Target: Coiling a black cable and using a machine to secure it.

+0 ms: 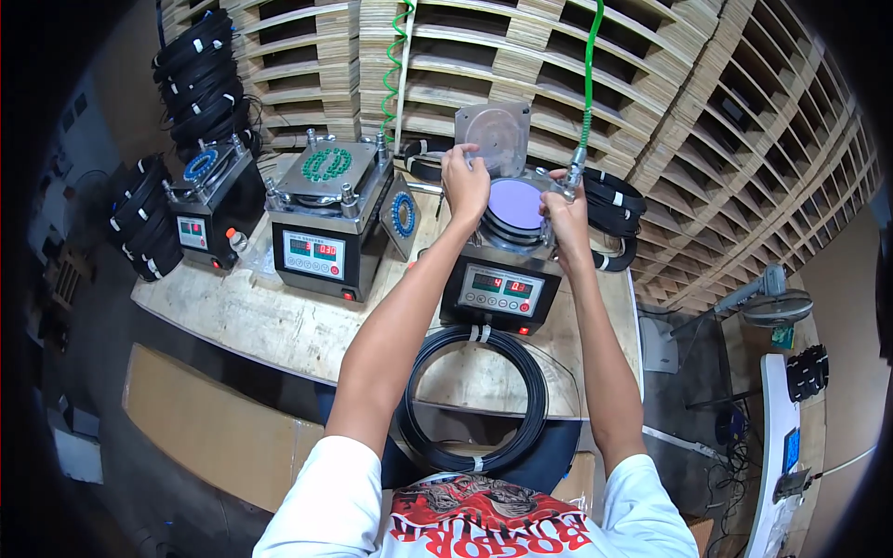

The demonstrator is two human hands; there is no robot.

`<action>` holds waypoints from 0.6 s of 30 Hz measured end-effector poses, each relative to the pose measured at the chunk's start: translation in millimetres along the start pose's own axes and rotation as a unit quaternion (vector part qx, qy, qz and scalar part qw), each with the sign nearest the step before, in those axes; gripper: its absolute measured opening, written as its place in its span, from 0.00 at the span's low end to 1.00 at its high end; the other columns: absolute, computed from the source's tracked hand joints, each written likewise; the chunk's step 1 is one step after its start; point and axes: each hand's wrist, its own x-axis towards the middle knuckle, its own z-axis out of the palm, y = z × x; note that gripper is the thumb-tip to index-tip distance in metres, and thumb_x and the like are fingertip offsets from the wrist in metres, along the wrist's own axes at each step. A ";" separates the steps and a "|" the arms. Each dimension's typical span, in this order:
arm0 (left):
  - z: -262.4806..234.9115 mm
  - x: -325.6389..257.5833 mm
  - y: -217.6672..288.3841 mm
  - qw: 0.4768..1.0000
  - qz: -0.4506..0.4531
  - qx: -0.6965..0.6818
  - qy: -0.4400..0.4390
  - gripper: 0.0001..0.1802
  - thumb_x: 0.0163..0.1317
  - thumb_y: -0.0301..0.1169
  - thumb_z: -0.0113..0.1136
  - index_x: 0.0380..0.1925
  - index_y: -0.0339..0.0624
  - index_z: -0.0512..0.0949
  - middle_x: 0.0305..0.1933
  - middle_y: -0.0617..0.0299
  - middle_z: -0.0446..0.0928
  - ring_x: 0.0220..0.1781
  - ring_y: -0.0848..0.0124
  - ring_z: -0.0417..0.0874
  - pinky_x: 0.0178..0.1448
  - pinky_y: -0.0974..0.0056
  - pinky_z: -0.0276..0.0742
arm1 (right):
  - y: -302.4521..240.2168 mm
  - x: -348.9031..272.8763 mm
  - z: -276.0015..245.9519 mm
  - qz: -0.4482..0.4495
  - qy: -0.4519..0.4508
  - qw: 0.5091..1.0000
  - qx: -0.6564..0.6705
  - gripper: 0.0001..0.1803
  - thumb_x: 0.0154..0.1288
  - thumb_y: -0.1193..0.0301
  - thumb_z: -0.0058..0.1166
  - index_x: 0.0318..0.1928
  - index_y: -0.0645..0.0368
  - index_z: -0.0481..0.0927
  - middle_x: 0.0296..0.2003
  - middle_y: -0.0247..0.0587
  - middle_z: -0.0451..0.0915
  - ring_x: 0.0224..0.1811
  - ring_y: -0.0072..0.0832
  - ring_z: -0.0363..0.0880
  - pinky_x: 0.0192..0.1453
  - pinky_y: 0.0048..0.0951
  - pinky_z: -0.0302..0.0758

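Note:
My left hand (465,186) is raised at the left edge of a square translucent plate (495,135), its fingers closed on that edge. The plate stands tilted up behind a machine with a lit display (502,291). On top of this machine lies a round purple disc (514,204) set in a dark ring. Right of the disc, my right hand (567,220) is closed around a metal air gun (574,177) on the end of a green hose (589,70). My fingers partly hide the gun's lower part.
Two similar machines (326,219) (206,200) stand left on the wooden table (260,321), bearing rings of green and blue pieces. A black cable coil (535,391) overhangs the front edge. More coils (609,205) lie right. Stacked wooden boards (521,60) rise behind; a fan (777,307) stands right.

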 end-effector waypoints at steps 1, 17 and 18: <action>1.0 -0.5 0.8 1.000 0.012 0.016 0.004 0.15 0.61 0.27 0.54 0.48 0.39 0.76 0.55 0.44 0.74 0.58 0.49 0.76 0.62 0.53 0.71 | 1.3 6.0 -5.5 -0.010 0.004 1.000 -0.002 0.19 0.61 0.77 0.51 0.53 0.54 0.70 0.29 0.32 0.74 0.29 0.20 0.74 0.35 0.24 0.72; 5.2 -2.2 -7.8 0.997 -0.049 0.051 -0.002 0.20 0.60 0.23 0.50 0.54 0.36 0.69 0.52 0.37 0.75 0.55 0.42 0.77 0.59 0.46 0.71 | -5.1 8.0 -17.3 0.035 -0.121 0.988 0.085 0.24 0.60 0.77 0.48 0.59 0.56 0.68 0.36 0.42 0.79 0.36 0.26 0.80 0.44 0.30 0.80; 7.1 -2.8 -5.9 0.997 -0.053 0.058 -0.005 0.21 0.60 0.23 0.51 0.55 0.37 0.68 0.52 0.37 0.75 0.55 0.41 0.77 0.58 0.46 0.72 | -2.1 8.5 -17.8 0.030 -0.125 0.988 0.090 0.24 0.60 0.77 0.48 0.59 0.56 0.68 0.36 0.41 0.79 0.36 0.25 0.80 0.44 0.30 0.80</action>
